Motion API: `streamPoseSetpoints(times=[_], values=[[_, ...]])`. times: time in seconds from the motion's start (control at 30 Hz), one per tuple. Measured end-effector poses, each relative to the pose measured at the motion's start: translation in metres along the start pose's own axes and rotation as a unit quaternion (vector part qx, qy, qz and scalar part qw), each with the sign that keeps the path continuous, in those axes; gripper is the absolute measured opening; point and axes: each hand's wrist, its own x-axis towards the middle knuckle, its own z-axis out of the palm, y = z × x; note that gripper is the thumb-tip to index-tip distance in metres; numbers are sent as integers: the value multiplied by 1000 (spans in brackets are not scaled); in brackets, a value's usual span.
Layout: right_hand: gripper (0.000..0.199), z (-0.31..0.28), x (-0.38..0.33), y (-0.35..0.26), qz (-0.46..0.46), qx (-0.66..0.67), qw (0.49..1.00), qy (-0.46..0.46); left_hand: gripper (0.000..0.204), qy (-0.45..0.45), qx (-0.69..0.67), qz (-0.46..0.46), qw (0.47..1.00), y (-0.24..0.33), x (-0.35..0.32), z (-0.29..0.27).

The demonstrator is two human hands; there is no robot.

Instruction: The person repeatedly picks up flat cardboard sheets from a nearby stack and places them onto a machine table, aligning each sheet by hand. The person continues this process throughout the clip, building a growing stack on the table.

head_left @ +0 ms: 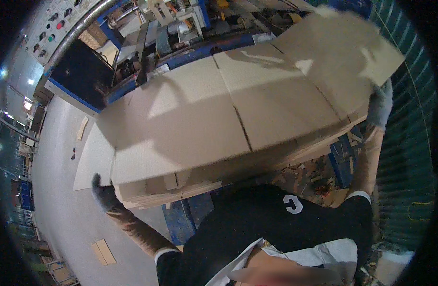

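A long, slotted and creased cardboard sheet (185,119) stretches across the view in front of me, bowed, with its right end lifted. My left hand (104,193), in a grey glove, grips its near edge at the left, thumb up and the other fingers mostly hidden. At the right end, my right hand (381,107), gloved too, is closed on the sheet's edge; some of its fingers are out of sight behind the board. Beneath the sheet lies a stack of similar cardboard sheets (152,193), its layered edges showing on my side.
A blue-framed machine (180,35) stands along the far side, with a control panel (52,28) of buttons at far left. Green corrugated sheeting (412,138) rises close on the right. Cardboard scraps (300,178) litter the floor below the stack; another piece (103,252) lies at left.
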Motion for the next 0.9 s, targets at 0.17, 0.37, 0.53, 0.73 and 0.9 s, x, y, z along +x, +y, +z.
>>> streamPoseSetpoints(times=[0.17, 0.37, 0.53, 0.73, 0.9], values=[[30, 31, -126, -54, -24, -455, 889, 39, 40, -40, 71, 120, 989, -10, -88, 75], [33, 66, -172, 12, -289, -270, 767, -505, 53, -337, 505, 367, 704, -26, -145, 159], [42, 77, -161, 34, -244, -259, 750, -557, 50, -405, 583, 377, 595, -26, -140, 184], [53, 102, -125, 58, -309, -343, 678, -572, 53, -384, 575, 406, 597, -29, -116, 187], [79, 134, -74, 87, -320, -325, 724, -518, 57, -371, 515, 478, 607, -39, -74, 215]])
